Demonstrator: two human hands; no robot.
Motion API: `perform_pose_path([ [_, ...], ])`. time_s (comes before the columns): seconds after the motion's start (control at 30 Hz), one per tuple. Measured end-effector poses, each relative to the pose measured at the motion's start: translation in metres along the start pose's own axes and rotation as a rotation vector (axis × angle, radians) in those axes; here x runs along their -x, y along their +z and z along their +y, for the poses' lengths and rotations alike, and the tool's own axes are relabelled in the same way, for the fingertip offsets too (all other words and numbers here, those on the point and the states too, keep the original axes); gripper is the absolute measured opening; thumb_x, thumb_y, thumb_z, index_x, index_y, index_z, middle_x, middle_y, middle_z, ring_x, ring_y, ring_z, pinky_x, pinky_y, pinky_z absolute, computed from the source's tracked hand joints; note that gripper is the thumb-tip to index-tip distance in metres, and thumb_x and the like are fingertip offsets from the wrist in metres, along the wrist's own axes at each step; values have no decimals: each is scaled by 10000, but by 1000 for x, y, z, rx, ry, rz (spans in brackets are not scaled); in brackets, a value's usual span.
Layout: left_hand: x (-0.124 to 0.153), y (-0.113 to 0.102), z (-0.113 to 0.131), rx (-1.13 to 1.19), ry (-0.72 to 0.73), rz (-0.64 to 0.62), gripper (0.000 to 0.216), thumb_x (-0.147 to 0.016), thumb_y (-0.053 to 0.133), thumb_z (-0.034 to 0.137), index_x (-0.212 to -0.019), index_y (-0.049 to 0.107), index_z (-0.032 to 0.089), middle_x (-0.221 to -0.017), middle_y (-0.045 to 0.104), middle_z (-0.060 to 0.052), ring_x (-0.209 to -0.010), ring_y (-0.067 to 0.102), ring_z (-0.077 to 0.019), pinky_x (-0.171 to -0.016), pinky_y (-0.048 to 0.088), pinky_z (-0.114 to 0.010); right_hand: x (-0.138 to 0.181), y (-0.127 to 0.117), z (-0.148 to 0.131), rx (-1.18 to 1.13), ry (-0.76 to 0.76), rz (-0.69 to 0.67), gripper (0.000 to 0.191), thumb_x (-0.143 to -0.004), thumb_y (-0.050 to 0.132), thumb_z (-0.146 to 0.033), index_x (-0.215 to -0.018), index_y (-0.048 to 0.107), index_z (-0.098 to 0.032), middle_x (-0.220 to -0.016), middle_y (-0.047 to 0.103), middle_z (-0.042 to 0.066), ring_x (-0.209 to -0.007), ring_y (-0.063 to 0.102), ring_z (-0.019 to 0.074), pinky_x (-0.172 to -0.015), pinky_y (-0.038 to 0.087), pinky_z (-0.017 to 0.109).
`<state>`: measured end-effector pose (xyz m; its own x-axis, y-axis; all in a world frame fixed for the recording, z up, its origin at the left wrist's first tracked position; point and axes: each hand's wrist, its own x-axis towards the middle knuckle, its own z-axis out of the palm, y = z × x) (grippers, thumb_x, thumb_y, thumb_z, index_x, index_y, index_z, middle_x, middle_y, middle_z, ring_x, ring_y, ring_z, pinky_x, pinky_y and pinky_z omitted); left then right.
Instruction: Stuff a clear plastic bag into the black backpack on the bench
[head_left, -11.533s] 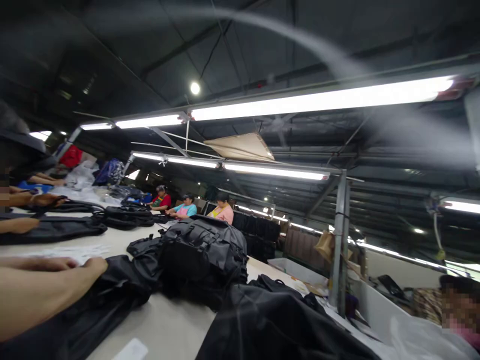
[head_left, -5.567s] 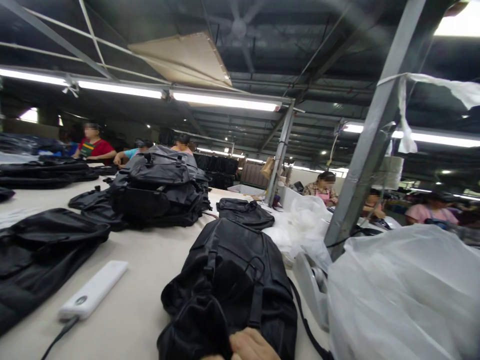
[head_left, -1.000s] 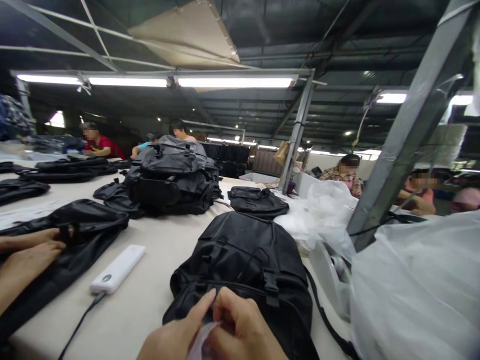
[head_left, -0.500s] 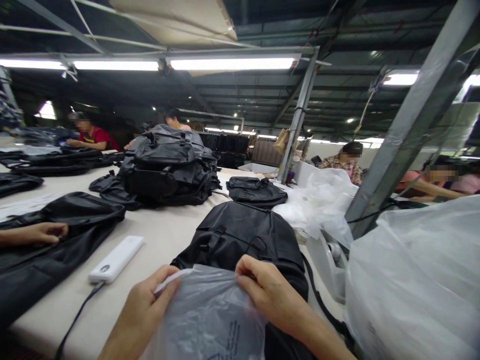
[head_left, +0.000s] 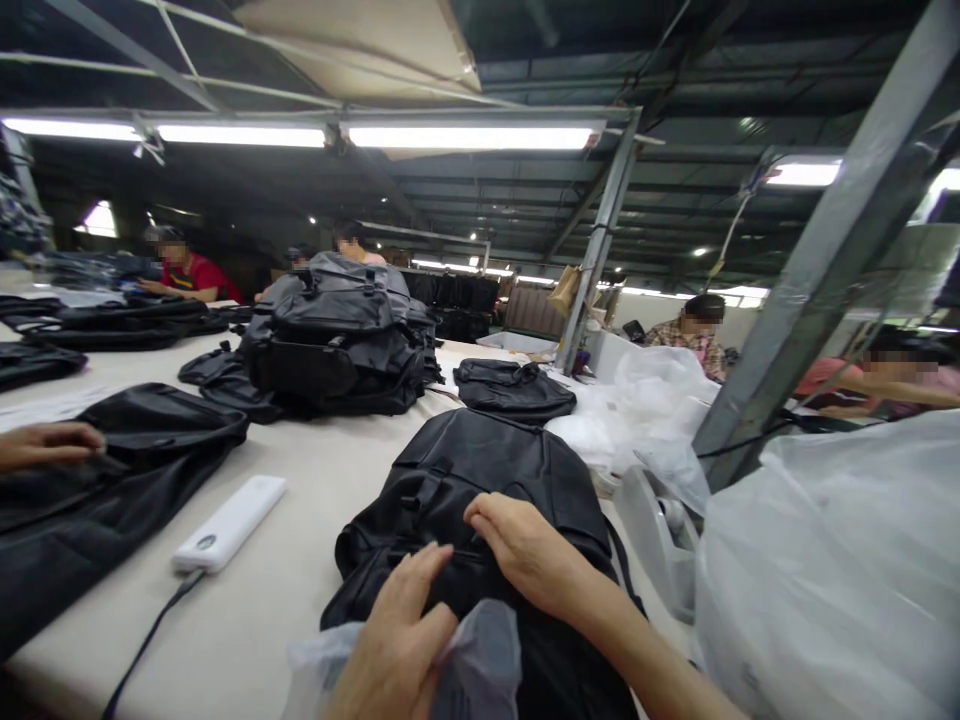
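Black backpack point(head_left: 480, 480) lying flat on the pale tabletop point(head_left: 300, 560), straight ahead and close. Right hand point(head_left: 525, 545) resting on its front panel, fingers curled loosely, gripping nothing. Left hand point(head_left: 397, 640) at the backpack's near edge, fingers closed on a crumpled clear plastic bag point(head_left: 480, 655). Left of the backpack, a white power bank point(head_left: 229, 523) with a dark cable. Further left, a co-worker's hand point(head_left: 45, 445) on flat black fabric point(head_left: 90, 490). Beyond the backpack, a stack of backpacks point(head_left: 337, 335). Right of the backpack, heaped plastic bags point(head_left: 832, 580).
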<state>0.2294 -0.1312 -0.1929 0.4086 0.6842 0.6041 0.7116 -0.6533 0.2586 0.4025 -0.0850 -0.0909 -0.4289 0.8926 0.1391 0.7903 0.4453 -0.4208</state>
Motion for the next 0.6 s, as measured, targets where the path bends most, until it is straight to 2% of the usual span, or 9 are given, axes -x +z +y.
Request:
perform_pose_path([
  [0.07, 1, 8, 2, -99, -11, -1, 243, -785, 394, 10, -854, 554, 180, -1575, 270, -111, -1465, 215, -304, -1150, 311, -576, -14, -3, 12, 227, 47, -174, 346, -856, 360, -44, -1054, 627, -140, -1072, 687, 128, -1012, 628, 201, -837, 448, 291],
  [0.1, -2, 9, 2, -125, -26, -44, 239, -771, 408, -4, -836, 550, 176, -1590, 239, -106, -1482, 158, -315, -1157, 276, -610, -21, -2, 16, 285, 58, -291, 368, -813, 391, -14, -1042, 649, -143, -1083, 696, 129, -1033, 635, 209, -840, 457, 287],
  [0.2, -18, 4, 3, -71, -58, -327, 208, -784, 448, 29, -873, 573, 170, -1549, 332, -123, -1479, 132, -358, -1146, 203, -704, -36, 4, 24, 311, 46, -574, 327, -718, 494, 11, -856, 715, -186, -944, 740, 62, -993, 671, 217, -796, 494, 266],
  [0.27, -29, 2, 0, 34, -77, -486, 209, -800, 448, 50, -894, 582, 180, -1423, 496, -112, -1446, 265, -336, -1150, 156, -718, -41, 10, 25, 312, 80, -720, 315, -706, 521, -5, -847, 721, -204, -813, 736, 23, -862, 705, 214, -697, 528, 263],
  [0.3, -31, 3, -2, 78, -78, -508, 208, -795, 457, 51, -890, 581, 190, -1319, 568, -91, -1391, 377, -304, -1159, 154, -705, -41, 12, 26, 307, 111, -779, 305, -716, 536, -28, -885, 718, -205, -772, 729, 11, -787, 711, 209, -638, 537, 259],
  [0.37, -29, 8, -7, 116, -19, -377, 176, -767, 498, 58, -845, 565, 200, -1073, 624, -42, -1153, 574, -217, -1172, 242, -635, -40, 18, 25, 294, 157, -836, 302, -736, 579, -87, -987, 695, -206, -814, 736, 13, -751, 714, 206, -613, 558, 265],
  [0.43, -18, 14, -11, 86, 163, -127, 126, -775, 515, 76, -784, 538, 200, -917, 598, -14, -919, 607, -155, -1133, 388, -526, -35, 25, 24, 312, 161, -815, 400, -722, 624, -102, -1114, 643, -180, -1002, 735, 66, -906, 708, 236, -756, 581, 308],
  [0.5, -2, 17, -15, 37, 334, 30, 159, -863, 466, 103, -746, 519, 198, -833, 583, 5, -827, 587, -117, -1120, 429, -415, -29, 33, 20, 386, 140, -781, 600, -671, 670, -81, -1256, 542, -113, -1187, 668, 159, -1087, 647, 292, -922, 542, 371],
  [0.6, 19, 12, -18, 24, 416, 4, 295, -957, 348, 120, -733, 525, 199, -803, 595, 35, -824, 590, -47, -1185, 298, -271, -21, 46, 13, 517, 130, -793, 858, -556, 741, -48, -1349, 414, -38, -1267, 586, 240, -1151, 602, 343, -968, 521, 425],
])
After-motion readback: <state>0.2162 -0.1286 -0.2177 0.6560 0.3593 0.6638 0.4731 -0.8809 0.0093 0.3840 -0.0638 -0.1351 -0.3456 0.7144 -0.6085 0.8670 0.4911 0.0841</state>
